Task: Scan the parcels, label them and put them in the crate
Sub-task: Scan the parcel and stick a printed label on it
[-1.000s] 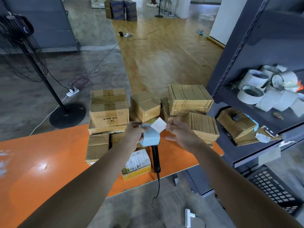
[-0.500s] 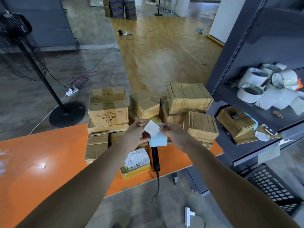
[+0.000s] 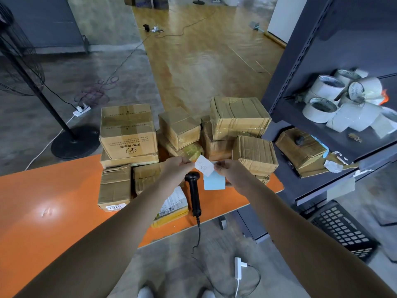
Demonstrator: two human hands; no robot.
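while left hand pinches white label, right hand pinches blue backing; arms outstretched

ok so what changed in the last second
The white label peeled off the blue backing; the left hand now pinches the label, and the backing passed from it to the right hand. The scanner and parcels stayed put.

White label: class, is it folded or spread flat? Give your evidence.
Spread flat: the white label is stretched between the left hand and right hand, each pinching one end.
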